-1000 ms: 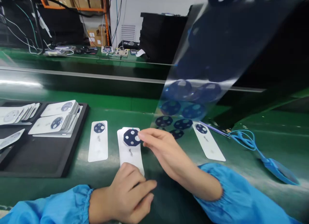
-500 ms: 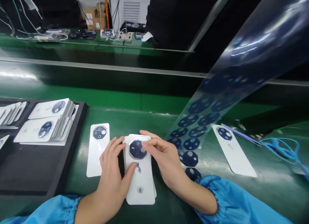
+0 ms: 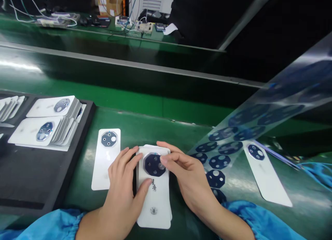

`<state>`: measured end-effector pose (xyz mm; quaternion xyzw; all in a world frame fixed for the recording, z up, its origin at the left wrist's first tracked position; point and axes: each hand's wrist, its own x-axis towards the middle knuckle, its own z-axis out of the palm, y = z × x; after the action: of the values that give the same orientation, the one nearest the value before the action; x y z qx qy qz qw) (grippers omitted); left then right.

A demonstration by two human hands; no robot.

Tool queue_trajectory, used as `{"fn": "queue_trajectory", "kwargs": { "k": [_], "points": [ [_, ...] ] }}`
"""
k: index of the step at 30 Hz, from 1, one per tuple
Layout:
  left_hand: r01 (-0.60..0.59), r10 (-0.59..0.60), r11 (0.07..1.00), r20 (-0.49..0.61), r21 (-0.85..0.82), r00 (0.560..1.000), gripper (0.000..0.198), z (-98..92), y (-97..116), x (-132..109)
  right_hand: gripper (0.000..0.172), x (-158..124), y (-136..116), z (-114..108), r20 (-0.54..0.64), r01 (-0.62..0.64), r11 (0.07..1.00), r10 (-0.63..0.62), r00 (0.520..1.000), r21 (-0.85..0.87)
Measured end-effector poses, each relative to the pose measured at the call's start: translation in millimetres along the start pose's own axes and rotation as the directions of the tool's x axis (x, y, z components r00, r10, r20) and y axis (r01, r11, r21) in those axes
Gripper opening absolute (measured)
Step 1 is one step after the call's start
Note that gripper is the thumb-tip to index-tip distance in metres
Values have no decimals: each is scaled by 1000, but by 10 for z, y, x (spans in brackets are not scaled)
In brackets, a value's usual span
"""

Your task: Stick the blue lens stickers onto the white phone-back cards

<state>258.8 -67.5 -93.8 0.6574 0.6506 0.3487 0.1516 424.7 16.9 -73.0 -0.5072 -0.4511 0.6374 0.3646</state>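
Since a second ago, the left hand (image 3: 121,184) has been brought up from the near end of the white cover (image 3: 155,202) to its left side, and the dark sticker (image 3: 154,164), then held just above the cover, is now laid on its upper part; the clear film (image 3: 220,157) is seen lower and flatter at the right. The left hand is held loosely open, nothing being gripped; its fingers are laid along the cover's left edge and its thumb is pressed on the face just below the sticker. The right hand (image 3: 184,174) is likewise loosely open; its thumb tip is set on the sticker's right edge and its forefinger is laid across the cover's far end. The cover is placed on the green bench (image 3: 145,126) straight ahead, with edges of further covers showing beneath it; a second cover (image 3: 105,164) lies just to its left, and a third cover (image 3: 267,178) lies well apart at the right, beside the film. Stacked covers (image 3: 46,129) are kept in a black tray (image 3: 38,184) at the left.
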Motion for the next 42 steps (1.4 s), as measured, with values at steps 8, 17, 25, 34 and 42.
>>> {"fn": "queue_trajectory", "kwargs": {
  "k": [8, 17, 25, 34, 42],
  "points": [
    [-1, 1, 1000, 13, 5, 1000, 51, 16, 4, -13, 21, 3, 49, -12, -18, -37, 999, 37, 999, -33],
    [-2, 2, 1000, 8, 5, 1000, 50, -14, 15, 6, 23, 5, 16, 1, -27, -47, 998, 46, 999, -36],
    [12, -12, 1000, 10, 11, 1000, 51, -7, 13, 11, 19, 18, 24, 3, -8, 10, 997, -11, 1000, -72],
    [11, -12, 1000, 39, 25, 999, 54, -29, -22, 7, 16, 27, -42, 34, -19, 44, 996, -46, 999, -79],
    [13, -16, 999, 62, 37, 998, 50, -51, 3, 32, 13, 9, -45, 37, -9, 71, 994, -72, 997, -89]
  ]
}}
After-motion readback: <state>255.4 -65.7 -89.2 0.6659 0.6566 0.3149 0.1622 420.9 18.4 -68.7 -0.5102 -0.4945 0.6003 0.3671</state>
